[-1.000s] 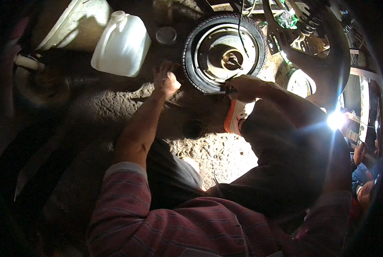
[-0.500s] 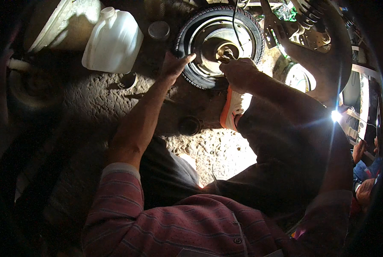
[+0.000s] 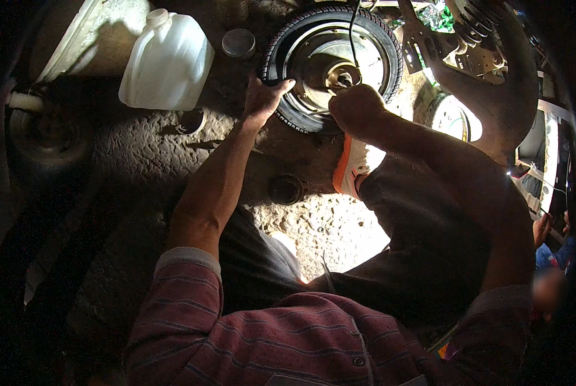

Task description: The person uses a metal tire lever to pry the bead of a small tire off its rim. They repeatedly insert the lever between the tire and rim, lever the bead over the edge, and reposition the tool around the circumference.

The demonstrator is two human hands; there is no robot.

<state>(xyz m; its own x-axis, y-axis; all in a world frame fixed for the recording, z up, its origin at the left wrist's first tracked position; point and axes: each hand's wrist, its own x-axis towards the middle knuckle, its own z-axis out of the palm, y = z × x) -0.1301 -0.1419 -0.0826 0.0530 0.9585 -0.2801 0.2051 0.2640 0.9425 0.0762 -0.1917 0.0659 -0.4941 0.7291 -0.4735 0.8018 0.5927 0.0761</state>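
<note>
A wheel (image 3: 323, 55) with a black treaded tyre and a metal hub lies flat on the ground in front of me. My left hand (image 3: 267, 100) grips its left side, thumb laid over the rim and fingers against the outside of the tyre. Closed in a fist, my right hand (image 3: 359, 112) is at the near side of the brass-coloured hub centre (image 3: 341, 76). What sits in that fist is hidden. A black cable (image 3: 352, 38) runs from the top edge down to the hub centre, just beyond the fist.
A white plastic jug (image 3: 169, 64) stands left of the wheel, beside a round lidded tin (image 3: 238, 43). My orange-and-white shoe (image 3: 352, 164) is close below the tyre. A dark round part (image 3: 286, 190) lies on the ground. Metal parts (image 3: 474, 38) crowd the right; another person's hand (image 3: 542, 226) shows there.
My right fist has turned over, its back now facing up, and the shiny piece seen at its fingertips is covered. The cable's lower end has shifted nearer the fist. My left hand keeps its place.
</note>
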